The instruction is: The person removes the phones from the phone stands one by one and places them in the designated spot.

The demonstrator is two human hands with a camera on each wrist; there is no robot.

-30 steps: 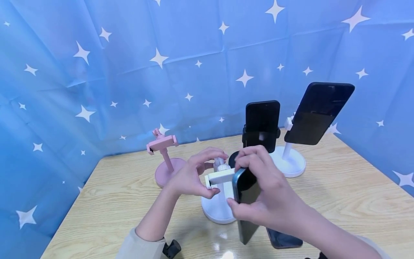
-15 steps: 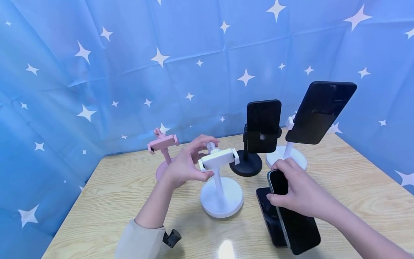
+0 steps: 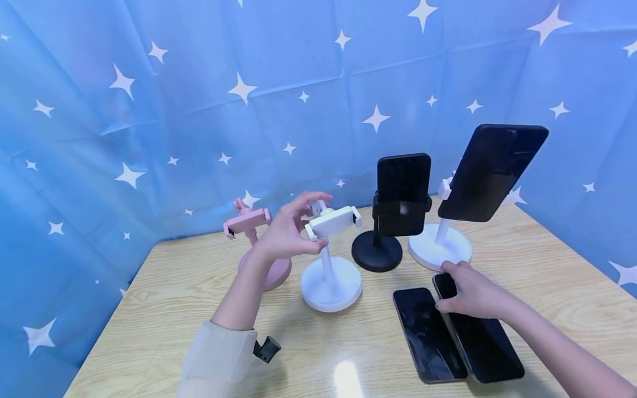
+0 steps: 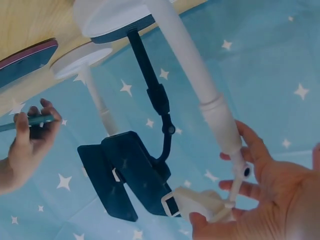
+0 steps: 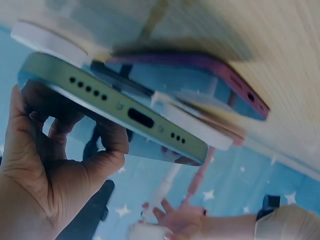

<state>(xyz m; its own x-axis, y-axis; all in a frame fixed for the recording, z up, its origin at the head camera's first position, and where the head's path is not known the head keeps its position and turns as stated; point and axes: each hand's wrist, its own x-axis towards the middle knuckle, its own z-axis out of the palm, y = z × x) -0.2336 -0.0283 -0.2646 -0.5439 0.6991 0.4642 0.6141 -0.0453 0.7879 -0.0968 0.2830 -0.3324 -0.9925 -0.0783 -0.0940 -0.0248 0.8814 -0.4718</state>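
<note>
Glossy blk phone (image 3: 485,342), greenish rim, near R: R hand (image 3: 470,293) pinches it at its far end, forearm angled in from R; can't tell if it's fully touching wood-grain bench (image 3: 164,320). 2nd phone (image 3: 428,334) lies flat just L. L hand (image 3: 286,232), reaching fwd, has fingers curled round smooth wht stand (image 3: 328,266) nr its clamp, fingertips partly hidden. Behind: pink stand (image 3: 247,222), round base part-covered; blk stand (image 3: 376,251) w/ upright phone (image 3: 404,193); rear wht stand (image 3: 440,249), clamp mostly hidden by bigger phone (image 3: 495,171); creased blue star cloth (image 3: 298,55).
</note>
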